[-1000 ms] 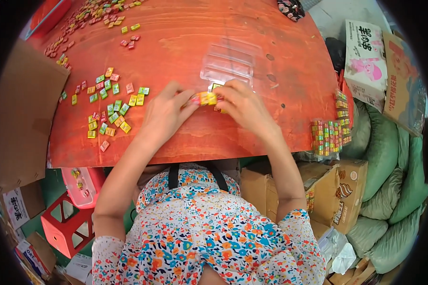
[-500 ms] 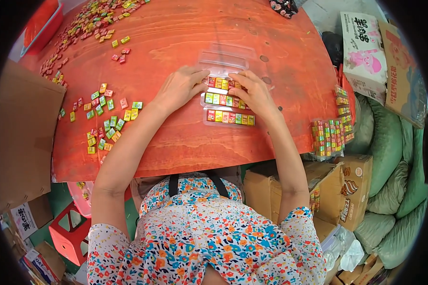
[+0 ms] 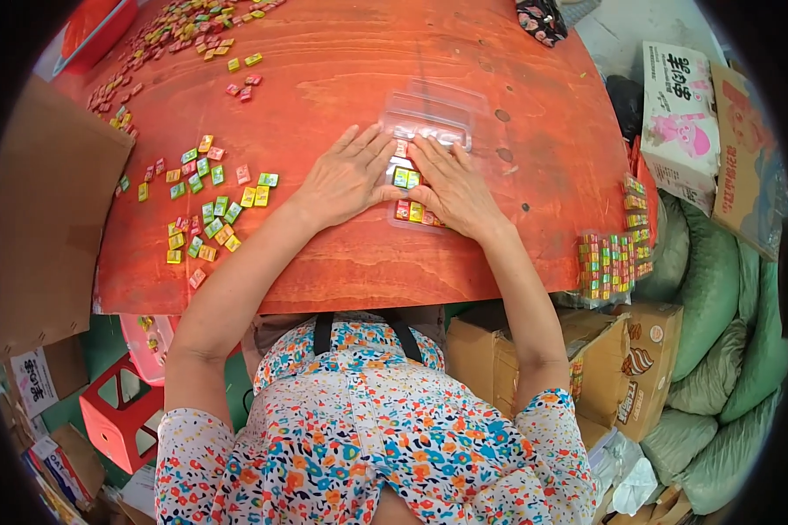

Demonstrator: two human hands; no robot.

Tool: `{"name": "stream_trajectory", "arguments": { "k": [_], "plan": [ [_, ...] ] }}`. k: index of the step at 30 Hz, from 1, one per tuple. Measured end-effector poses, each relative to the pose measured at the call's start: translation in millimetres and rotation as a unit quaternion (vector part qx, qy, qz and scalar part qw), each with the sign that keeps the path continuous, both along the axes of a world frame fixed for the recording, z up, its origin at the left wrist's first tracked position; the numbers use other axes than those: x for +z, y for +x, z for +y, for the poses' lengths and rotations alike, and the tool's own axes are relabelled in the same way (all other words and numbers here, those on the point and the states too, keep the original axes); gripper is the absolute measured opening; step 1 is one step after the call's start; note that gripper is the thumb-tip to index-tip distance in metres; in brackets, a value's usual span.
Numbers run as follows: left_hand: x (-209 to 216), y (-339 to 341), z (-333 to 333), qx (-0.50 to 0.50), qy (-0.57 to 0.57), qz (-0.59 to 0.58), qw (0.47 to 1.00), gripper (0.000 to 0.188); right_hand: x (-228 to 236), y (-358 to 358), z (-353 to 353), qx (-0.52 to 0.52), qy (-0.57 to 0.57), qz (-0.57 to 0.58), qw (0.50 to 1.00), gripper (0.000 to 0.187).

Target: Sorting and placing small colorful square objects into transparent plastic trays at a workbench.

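A clear plastic tray [image 3: 392,220] lies on the red table, its rows filled with small red, yellow and green boxes [image 3: 406,178]. My right hand [image 3: 454,186] rests flat over the rows, fingers stretched out, covering most of the boxes. Against the tray's left side lies my left hand [image 3: 348,177], its fingers extended and its thumb reaching toward the right thumb. Neither hand grips anything that shows. Just beyond my fingertips is a clear empty part of the plastic packaging [image 3: 429,114].
Loose small boxes [image 3: 214,206] lie left of my left arm, with a larger heap [image 3: 188,31] at the far left. Packed stacks [image 3: 606,262] stand at the table's right edge. A cardboard box [image 3: 57,210] borders the left side; a red stool [image 3: 123,416] is below.
Both hands have moved from fingertips at the far row to lying flat over the rows, fingers stretched forward. The view has shifted slightly.
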State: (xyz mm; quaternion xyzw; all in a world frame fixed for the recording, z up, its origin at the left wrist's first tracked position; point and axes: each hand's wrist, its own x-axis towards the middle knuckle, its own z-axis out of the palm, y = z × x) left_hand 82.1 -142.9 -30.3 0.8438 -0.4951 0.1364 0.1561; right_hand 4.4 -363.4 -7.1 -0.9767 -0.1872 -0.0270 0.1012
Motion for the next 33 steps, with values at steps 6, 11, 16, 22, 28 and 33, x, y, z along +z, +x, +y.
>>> {"name": "stream_trajectory", "arguments": {
  "k": [6, 11, 16, 22, 28, 33],
  "plan": [
    [0.9, -29.3, -8.4, 0.046, 0.043, 0.044, 0.997, 0.083, -0.1, -16.6, -10.2, 0.042, -0.026, 0.013, 0.999, 0.067],
    [4.0, -72.9, -14.1, 0.081, -0.028, 0.103, 0.991, 0.093, 8.2, -43.8, -4.4, 0.026, -0.029, 0.007, 0.999, 0.067],
    [23.5, -105.3, 26.7, 0.075, -0.027, 0.131, 0.988, 0.085, 17.7, -41.2, 5.9, 0.056, -0.032, 0.007, 0.998, 0.066],
    [30.3, -110.1, 124.9, 0.262, -0.057, 0.048, 0.962, 0.078, 37.5, 18.1, 100.7, 0.138, 0.058, 0.031, 0.988, 0.06],
    [15.6, -108.0, 200.1, 0.469, 0.019, 0.02, 0.883, 0.088, 18.5, 56.4, 209.1, 0.225, 0.052, -0.006, 0.973, 0.059],
    [7.5, -115.3, 216.0, 0.469, 0.033, 0.031, 0.882, 0.089, 4.0, 46.4, 231.5, 0.277, -0.005, -0.038, 0.96, 0.058]
  ]
}}
